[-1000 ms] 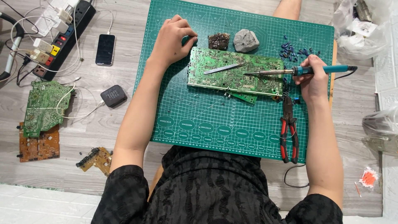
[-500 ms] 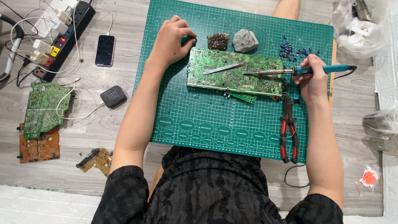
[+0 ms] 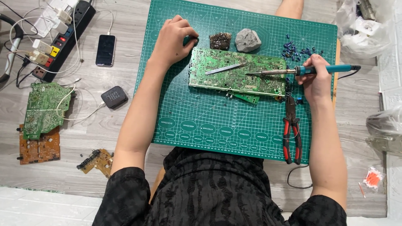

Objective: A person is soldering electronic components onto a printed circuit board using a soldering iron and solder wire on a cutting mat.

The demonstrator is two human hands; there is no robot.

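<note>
While the right hand point(image 3: 316, 79) is pinching the iron point(image 3: 293, 72), its tip on the board point(image 3: 236, 77), the curled left hand point(image 3: 173, 39) should be bracing the board's corner.

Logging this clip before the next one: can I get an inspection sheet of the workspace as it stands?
Surface: green cutting mat on grey wood floor.
Job's things: green circuit board, tweezers lying on it; soldering iron tip on board.
Clutter: red-handled pliers, blue components, grey lump, spare boards.
Grippers: left hand by board's corner; right hand grips iron.
Cables: power strip, white leads.
Surroundings: phone, small speaker, plastic bags.
</note>
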